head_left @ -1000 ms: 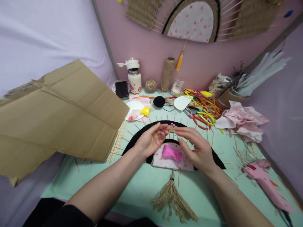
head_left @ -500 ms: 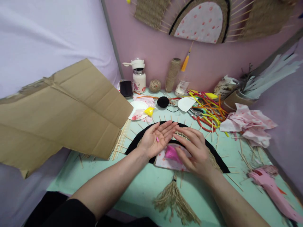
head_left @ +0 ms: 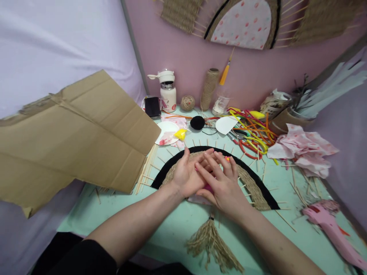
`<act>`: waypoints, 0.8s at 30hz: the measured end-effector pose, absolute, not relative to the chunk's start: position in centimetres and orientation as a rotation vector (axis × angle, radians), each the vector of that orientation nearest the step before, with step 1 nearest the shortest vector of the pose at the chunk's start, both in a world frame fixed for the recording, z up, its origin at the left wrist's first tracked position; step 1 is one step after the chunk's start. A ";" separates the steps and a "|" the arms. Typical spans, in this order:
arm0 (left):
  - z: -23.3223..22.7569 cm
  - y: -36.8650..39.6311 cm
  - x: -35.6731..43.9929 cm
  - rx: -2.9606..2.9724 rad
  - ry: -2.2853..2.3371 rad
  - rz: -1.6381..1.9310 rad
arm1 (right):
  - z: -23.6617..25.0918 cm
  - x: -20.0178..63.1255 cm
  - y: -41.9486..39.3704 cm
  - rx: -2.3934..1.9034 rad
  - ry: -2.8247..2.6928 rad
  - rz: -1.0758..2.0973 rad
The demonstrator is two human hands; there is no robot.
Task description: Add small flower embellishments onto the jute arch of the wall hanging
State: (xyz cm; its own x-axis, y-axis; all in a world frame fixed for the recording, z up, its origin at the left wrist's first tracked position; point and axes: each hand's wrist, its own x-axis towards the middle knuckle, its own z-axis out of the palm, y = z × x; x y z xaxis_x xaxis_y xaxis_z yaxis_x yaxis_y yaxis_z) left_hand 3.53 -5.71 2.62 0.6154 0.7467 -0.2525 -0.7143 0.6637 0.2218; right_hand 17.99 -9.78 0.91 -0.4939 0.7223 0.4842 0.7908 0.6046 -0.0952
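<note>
My left hand (head_left: 183, 176) is palm up with its fingers stretched out, above a half-round woven twine piece (head_left: 256, 191) with a black border and thin sticks poking out. Over that palm lie the flat, outstretched fingers of my right hand (head_left: 225, 187). The small pink lump seen on the left palm earlier is now hidden by the right fingers. A bright pink packet (head_left: 208, 187) shows partly beneath my hands. Beyond the right fingertips sits a small orange-pink bit (head_left: 227, 158). A twine tassel (head_left: 210, 238) hangs down from the piece's lower edge.
Cardboard (head_left: 94, 133) leans at left beside thin sticks (head_left: 146, 170). Behind stand a white bottle (head_left: 168, 95), a twine ball (head_left: 187, 102) and a twine spool (head_left: 210, 89). To the right are coloured pipe cleaners (head_left: 259, 133), crumpled dotted cloth (head_left: 304, 147) and a pink glue gun (head_left: 329, 229).
My right hand has moved left onto my left palm, covering the small pink lump. The orange-pink bit beyond the fingertips has come into sight.
</note>
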 end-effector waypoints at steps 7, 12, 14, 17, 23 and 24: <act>3.3 -4.9 2.6 0.150 0.284 0.892 | 1.3 18.4 -9.9 -1.111 -2.366 -0.155; 3.5 -5.3 2.8 0.107 0.286 0.839 | 1.2 18.3 -9.9 -1.164 -2.315 -0.177; 3.4 -5.5 3.0 0.102 0.292 0.798 | 1.4 18.0 -10.0 -1.118 -2.355 -0.157; 3.4 -5.5 2.9 0.128 0.286 0.850 | 1.6 17.8 -10.2 -1.083 -2.365 -0.148; 3.3 -5.4 2.9 0.116 0.290 0.806 | 1.7 17.9 -10.2 -1.121 -2.348 -0.135; 3.3 -5.4 2.8 0.118 0.287 0.790 | 1.7 17.9 -10.2 -1.089 -2.370 -0.124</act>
